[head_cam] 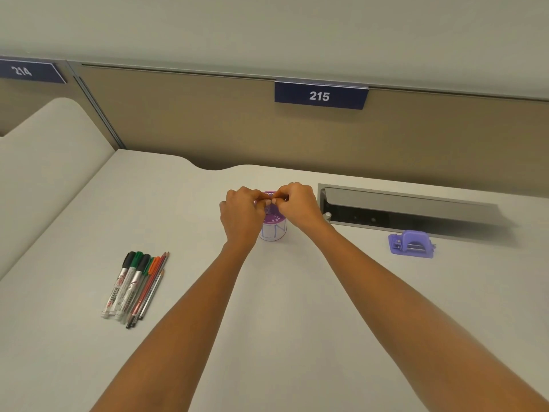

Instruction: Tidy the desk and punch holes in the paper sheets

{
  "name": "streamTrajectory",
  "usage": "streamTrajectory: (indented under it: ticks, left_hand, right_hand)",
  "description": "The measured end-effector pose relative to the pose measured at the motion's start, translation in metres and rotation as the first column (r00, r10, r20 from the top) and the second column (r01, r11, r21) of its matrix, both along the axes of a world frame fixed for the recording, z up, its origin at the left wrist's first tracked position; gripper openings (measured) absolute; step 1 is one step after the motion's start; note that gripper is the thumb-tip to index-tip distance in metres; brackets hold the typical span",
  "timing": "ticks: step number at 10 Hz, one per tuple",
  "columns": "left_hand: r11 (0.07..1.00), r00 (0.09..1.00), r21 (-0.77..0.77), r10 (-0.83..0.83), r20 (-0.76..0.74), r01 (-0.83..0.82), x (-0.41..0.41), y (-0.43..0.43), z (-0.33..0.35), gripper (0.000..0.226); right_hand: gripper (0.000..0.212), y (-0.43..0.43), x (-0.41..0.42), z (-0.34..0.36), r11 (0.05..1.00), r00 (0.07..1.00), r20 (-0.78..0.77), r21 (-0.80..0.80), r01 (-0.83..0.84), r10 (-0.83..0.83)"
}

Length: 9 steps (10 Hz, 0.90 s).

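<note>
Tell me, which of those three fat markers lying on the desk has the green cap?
The middle marker of the three. Its cap is green, while the left marker and the right marker beside it both have black caps. Thinner pens and pencils lie to their right.

Two bare arms reach out from the bottom of the view. No sleeves cover them up to where the picture ends. The left hand (242, 211) and the right hand (298, 203) wear no gloves. No rings, watch or bands show on the fingers or wrists.
</note>
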<state>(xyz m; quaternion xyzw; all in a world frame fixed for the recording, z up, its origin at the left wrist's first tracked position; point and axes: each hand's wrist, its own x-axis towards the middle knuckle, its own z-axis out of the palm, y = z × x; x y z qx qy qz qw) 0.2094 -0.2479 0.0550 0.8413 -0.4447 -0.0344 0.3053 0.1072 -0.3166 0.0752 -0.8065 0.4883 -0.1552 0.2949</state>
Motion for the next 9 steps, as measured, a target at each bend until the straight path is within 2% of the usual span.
streamTrajectory:
  ticks: [4,7,9]
  left_hand:
    - [1.0,1.0,-0.016,0.003,0.01,-0.003,0.002,0.0,-0.001,0.02]
    - [0.995,0.994,0.014,-0.1,0.037,0.099,-0.004,0.005,0.011,0.028]
    - [0.988,0.979,0.06,-0.152,0.139,0.145,-0.013,0.017,0.026,0.033]
  right_hand:
    - [0.027,0.001,-0.001,0.003,1.0,1.0,0.01,-0.029,0.011,-0.01]
    - [0.026,0.006,-0.004,0.009,0.998,0.999,-0.037,-0.065,-0.028,0.026]
    - [0.039,0.022,-0.011,0.021,0.995,0.998,-0.01,-0.074,-0.06,0.059]
